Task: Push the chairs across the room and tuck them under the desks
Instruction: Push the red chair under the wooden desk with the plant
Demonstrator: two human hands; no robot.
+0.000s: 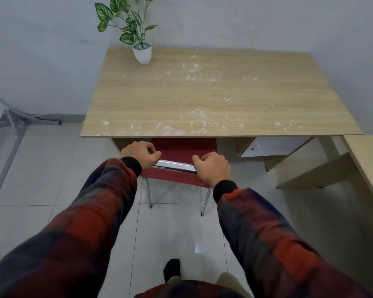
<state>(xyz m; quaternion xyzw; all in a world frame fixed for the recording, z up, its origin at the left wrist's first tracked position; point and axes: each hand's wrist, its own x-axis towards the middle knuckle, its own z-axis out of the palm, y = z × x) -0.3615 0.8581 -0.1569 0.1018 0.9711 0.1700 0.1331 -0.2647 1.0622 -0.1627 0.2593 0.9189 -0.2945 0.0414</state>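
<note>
A red chair (181, 147) with chrome legs stands in front of a light wooden desk (213, 100). The front part of its seat reaches under the desk's front edge; its two rear legs stand out on the tiles. Both fists close over the shiny metal bar on top of the backrest, my left hand (141, 157) at the bar's left end and my right hand (213, 167) at its right end. The chair's front legs are hidden beneath the desk.
A white pot with a green plant (142, 53) stands at the desk's back left. White specks dot the desktop. A white drawer unit (271, 147) hangs under the desk's right side. A second wooden desk (368, 166) is at the right, a grey metal frame (15, 130) at the left.
</note>
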